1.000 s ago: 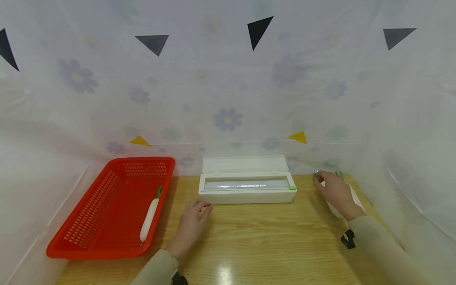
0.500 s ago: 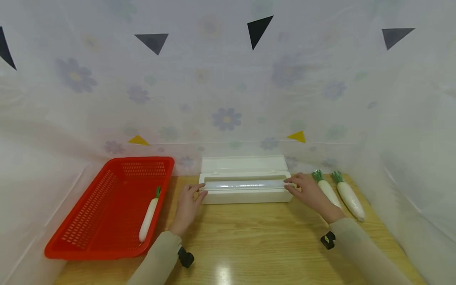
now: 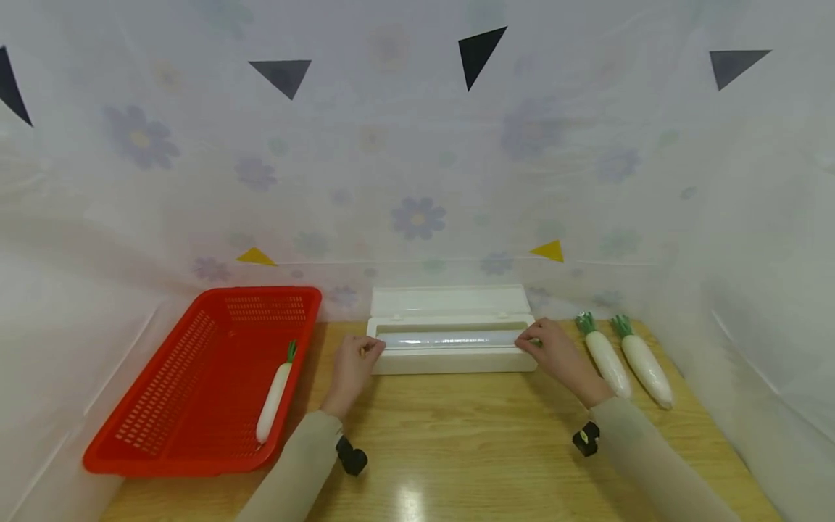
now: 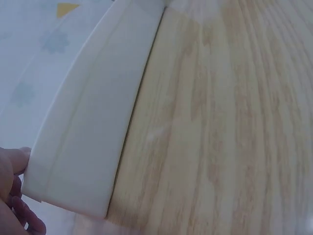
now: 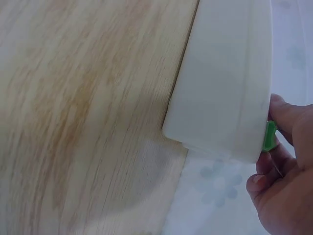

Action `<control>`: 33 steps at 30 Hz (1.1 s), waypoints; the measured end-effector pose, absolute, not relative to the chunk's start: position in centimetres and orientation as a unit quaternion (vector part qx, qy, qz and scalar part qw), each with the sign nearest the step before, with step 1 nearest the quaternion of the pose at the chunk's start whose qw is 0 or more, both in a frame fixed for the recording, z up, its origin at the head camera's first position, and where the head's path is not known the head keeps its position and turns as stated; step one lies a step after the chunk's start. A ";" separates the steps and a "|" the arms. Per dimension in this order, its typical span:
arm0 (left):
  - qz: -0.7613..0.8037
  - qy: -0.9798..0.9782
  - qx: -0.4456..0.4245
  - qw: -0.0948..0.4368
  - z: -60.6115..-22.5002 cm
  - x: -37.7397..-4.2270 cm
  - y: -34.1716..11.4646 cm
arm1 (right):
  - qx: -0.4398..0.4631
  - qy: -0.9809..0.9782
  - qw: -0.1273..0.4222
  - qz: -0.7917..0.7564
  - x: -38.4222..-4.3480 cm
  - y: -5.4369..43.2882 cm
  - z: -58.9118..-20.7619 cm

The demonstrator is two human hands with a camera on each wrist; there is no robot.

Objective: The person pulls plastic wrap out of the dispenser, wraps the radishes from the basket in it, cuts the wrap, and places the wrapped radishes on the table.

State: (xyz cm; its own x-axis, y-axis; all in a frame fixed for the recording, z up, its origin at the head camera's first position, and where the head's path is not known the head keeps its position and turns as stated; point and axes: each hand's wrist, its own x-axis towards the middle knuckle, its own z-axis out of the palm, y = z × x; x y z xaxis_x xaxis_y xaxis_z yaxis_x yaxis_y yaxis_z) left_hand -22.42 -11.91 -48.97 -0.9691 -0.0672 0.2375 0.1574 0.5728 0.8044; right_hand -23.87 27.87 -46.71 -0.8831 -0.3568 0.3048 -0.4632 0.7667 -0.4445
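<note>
A white cling film box point(image 3: 454, 362) stands on the table with its lid raised at the back and a roll of clear film point(image 3: 450, 338) inside. My left hand point(image 3: 352, 368) is at the box's left front corner, thumb and fingertips pinched together at the film's edge. At the opposite corner my right hand point(image 3: 561, 357) pinches the film's edge the same way, beside a small green slider point(image 5: 270, 136). The film between the fingers is too thin to make out clearly. In the left wrist view, my left hand point(image 4: 13, 188) shows only partly, at the box's end.
To the left sits a red plastic basket point(image 3: 189, 464) holding one white radish point(image 3: 274, 402) with green leaves. Two more white radishes, the nearer one point(image 3: 608, 365) and the outer one point(image 3: 646, 370), shiny as if wrapped, lie at the right. A pale flowered curtain point(image 3: 417, 159) encloses the table.
My right hand has come left from the radishes to the box's right end, uncovering both. My left hand has moved up to the left end. Fingers of both hands have closed into pinches.
</note>
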 end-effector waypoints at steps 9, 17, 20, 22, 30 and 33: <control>-0.476 -0.871 -0.017 0.124 -48.6 -23.5 -11.6 | 0.193 -0.946 0.094 0.244 -24.9 27.2 -46.4; -0.490 -0.866 -0.005 0.096 -47.6 -24.1 -11.6 | 0.198 -0.943 0.073 0.257 -25.1 26.9 -45.3; -0.473 -0.878 -0.012 0.075 -47.2 -23.9 -11.5 | 0.197 -0.945 0.062 0.255 -25.3 26.9 -45.2; -0.457 -0.887 -0.022 0.069 -47.1 -23.9 -11.5 | 0.194 -0.946 0.057 0.253 -25.3 26.9 -45.2; -0.414 -0.903 -0.045 0.108 -46.7 -24.4 -11.4 | 0.190 -0.943 0.069 0.264 -25.4 27.1 -45.6; -0.405 -0.907 -0.038 0.109 -46.6 -24.3 -11.4 | 0.179 -0.941 0.065 0.278 -25.2 27.4 -45.5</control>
State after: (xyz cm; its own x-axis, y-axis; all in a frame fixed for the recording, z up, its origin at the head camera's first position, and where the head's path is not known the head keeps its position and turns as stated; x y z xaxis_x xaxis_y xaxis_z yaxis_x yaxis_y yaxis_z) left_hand -24.30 -11.41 -46.58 -0.9735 -0.0193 0.2279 0.1568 0.6692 0.7264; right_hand -25.24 27.35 -45.51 -0.9274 -0.3008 0.2224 -0.3734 0.7811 -0.5005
